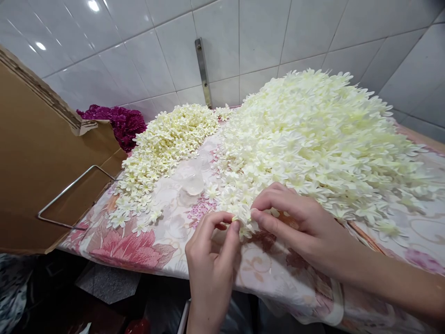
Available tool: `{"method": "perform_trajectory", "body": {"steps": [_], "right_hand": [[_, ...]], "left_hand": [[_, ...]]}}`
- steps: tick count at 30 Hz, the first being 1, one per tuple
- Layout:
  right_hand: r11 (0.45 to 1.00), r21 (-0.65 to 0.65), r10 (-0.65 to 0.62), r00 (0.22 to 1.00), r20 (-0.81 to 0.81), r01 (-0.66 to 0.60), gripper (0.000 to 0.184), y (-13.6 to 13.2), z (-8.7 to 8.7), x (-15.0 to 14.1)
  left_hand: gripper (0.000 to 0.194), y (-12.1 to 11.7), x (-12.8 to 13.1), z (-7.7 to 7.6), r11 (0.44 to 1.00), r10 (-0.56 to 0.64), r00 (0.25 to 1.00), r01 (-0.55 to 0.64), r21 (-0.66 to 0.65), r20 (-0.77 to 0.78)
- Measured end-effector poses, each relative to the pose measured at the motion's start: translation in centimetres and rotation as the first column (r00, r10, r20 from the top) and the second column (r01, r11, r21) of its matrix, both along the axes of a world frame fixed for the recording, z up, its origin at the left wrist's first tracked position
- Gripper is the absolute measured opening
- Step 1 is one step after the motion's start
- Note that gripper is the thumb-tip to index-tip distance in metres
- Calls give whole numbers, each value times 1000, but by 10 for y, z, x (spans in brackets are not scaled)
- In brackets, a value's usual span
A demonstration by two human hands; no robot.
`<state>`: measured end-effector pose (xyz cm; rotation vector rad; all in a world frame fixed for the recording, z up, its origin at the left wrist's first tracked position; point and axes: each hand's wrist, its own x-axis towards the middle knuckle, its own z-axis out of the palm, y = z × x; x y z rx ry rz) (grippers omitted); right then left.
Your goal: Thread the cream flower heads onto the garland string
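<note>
White flowers (245, 185) fill the head view: a large heap (313, 134) spreads over the right side of the worktop (259, 266), and a smaller heap (170, 141) runs from its back edge toward its left one. Near the front edge, the left hand (211, 253) seems to pinch a flower (245, 226) between thumb and forefinger. The right hand (304, 225) has its thumb and forefinger pressed together just beside it; whether they grip anything, I cannot tell. A light hold, low on the flower, would probably spare its petals.
</note>
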<state>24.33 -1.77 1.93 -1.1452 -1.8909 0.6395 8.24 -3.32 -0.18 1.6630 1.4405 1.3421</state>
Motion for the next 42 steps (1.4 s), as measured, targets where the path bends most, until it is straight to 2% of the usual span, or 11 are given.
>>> {"method": "perform_trajectory", "body": {"steps": [4, 12, 17, 28, 34, 42], "right_hand": [[991, 29, -128, 992, 16, 127, 14, 0, -2, 0], [991, -26, -129, 991, -32, 128, 5, -1, -6, 0], [993, -18, -121, 988, -100, 119, 11, -1, -9, 1], [983, -70, -178, 968, -177, 168, 7, -2, -10, 2], [982, -44, -187, 971, -151, 182, 9, -2, -10, 0], [982, 49, -182, 983, -21, 183, 12, -1, -8, 2]], "left_hand": [[4, 0, 1, -1, 999, 33, 999, -33, 14, 0], [4, 1, 1, -1, 998, 51, 999, -51, 20, -16], [3, 0, 1, -2, 999, 48, 999, -47, 20, -14], [3, 2, 2, -3, 999, 46, 999, -46, 18, -20], [2, 0, 0, -2, 999, 47, 999, -47, 4, -13], [2, 1, 1, -2, 999, 39, 999, -39, 6, -12]]}}
